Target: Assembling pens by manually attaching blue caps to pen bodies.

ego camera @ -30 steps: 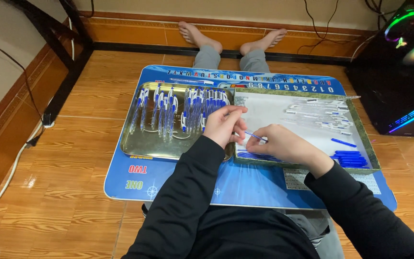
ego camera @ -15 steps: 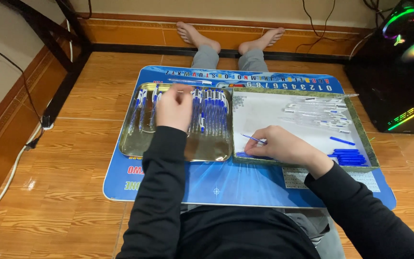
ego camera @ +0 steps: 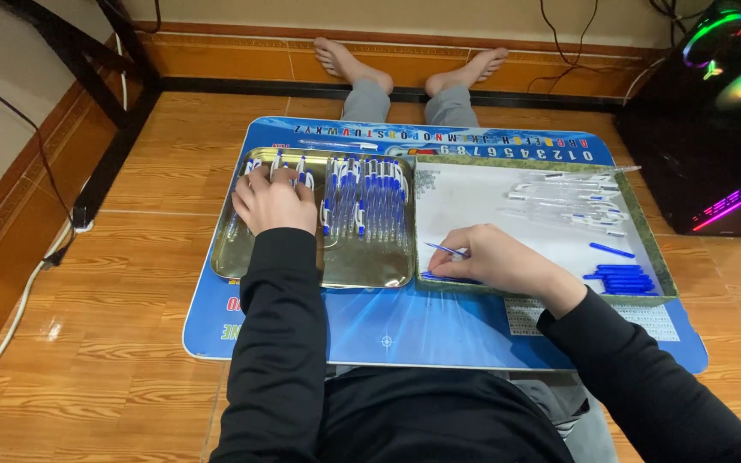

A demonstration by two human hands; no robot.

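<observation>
The left hand lies palm down over the upper left part of a shiny metal tray, fingers curled over the blue-and-white pens lined up there; whether it actually grips one cannot be told, since the fingertips are hidden among the pens. More of these pens stand in a neat row just right of the hand, filling the upper middle of the tray, while the tray's lower part shows bare metal.

The right hand rests at the lower left corner of a shallow white tray with a greenish rim, right of centre in the frame. Its fingers are closed on a thin blue refill, pinched so that the slim end points left. Just below the hand, a few more thin refills lie along the tray's near edge. Farther right, clear pen barrels are scattered across the upper right of this tray, and a small heap of blue caps sits in its lower right corner.

Both trays sit side by side, touching, on a blue mat spread on the wooden floor. The person's bare feet show at the top centre. A dark computer case with coloured lights stands at the upper right.
</observation>
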